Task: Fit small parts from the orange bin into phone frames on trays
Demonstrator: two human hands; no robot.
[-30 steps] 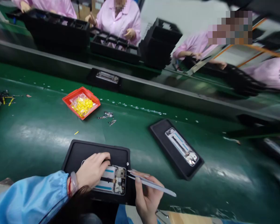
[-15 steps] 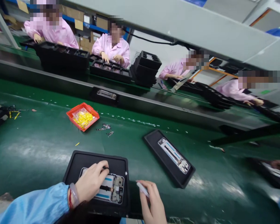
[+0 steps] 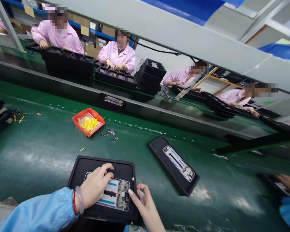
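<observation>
An opened phone (image 3: pixel 118 193) lies in a black tray (image 3: pixel 98 162) in front of me, its circuit board and blue strips showing. My left hand (image 3: pixel 95 187) rests over the phone's left part, fingers bent, with a gap between thumb and forefinger; the other fingertips are hidden. At the phone's right end is my right hand (image 3: pixel 147 204), its thumb tip at the board's edge. A slim whitish tool (image 3: pixel 141 196) is held in its curled fingers, partly hidden. Another opened phone (image 3: pixel 178 162) sits in a second black tray (image 3: pixel 159 146) to the right.
Beyond the trays stands a red bin (image 3: pixel 100 120) of yellow pieces. Small dark parts (image 3: pixel 111 134) lie beside it. A third phone (image 3: pixel 113 101) is by the divider. Co-workers in pink (image 3: pixel 118 54) sit opposite; another person's hand (image 3: pixel 289 185) is at far right.
My right hand has moved left and up to the phone's right end, its thumb now out over the board. My left thumb and forefinger have shifted slightly. The camera view has tilted a little.
</observation>
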